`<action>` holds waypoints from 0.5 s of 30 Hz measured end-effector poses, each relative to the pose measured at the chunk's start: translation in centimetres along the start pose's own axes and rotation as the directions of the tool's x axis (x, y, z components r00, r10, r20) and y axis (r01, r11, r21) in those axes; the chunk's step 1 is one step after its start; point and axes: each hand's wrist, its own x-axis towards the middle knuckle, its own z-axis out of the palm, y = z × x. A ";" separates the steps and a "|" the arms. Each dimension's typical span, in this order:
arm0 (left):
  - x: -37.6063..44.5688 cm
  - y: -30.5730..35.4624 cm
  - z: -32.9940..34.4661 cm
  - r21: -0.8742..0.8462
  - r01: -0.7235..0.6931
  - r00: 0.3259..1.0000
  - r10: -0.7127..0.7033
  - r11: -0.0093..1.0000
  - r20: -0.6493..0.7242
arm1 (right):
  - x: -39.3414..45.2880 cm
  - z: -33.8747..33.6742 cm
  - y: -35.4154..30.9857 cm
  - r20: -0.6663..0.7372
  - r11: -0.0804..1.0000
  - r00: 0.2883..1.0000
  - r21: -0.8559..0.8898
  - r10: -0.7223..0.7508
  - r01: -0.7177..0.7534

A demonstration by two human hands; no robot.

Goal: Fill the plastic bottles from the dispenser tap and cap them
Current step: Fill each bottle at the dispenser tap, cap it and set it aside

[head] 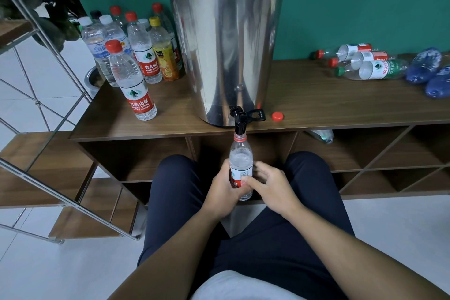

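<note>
A clear plastic bottle (241,161) with a red-and-white label stands upright under the black tap (239,120) of a steel dispenser (226,51), its open neck right at the spout. My left hand (222,192) is wrapped around the bottle's lower half. My right hand (270,185) touches the same bottle from the right, thumb on the label, fingers spread. A loose red cap (277,116) lies on the wooden shelf top just right of the tap.
Several capped bottles (132,80) stand on the shelf top (328,102) left of the dispenser. Three bottles (362,63) lie on their sides at the right, beside blue bottles (425,66). A metal-and-wood rack (36,148) stands at the left. My knees flank the bottle.
</note>
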 end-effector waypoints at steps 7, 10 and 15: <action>0.0 0.0 0.0 0.008 0.000 1.000 0.000 1.000 0.003 | 0.0 0.0 0.0 0.007 1.000 1.000 0.004 -0.001 0.001; 0.0 0.0 0.0 0.011 0.000 1.000 0.000 1.000 0.004 | 0.0 0.0 -0.1 0.006 1.000 1.000 0.011 -0.005 0.005; 0.1 -0.3 0.1 0.005 0.013 1.000 -0.013 1.000 -0.005 | 0.0 0.1 0.0 -0.003 1.000 1.000 0.015 -0.019 0.019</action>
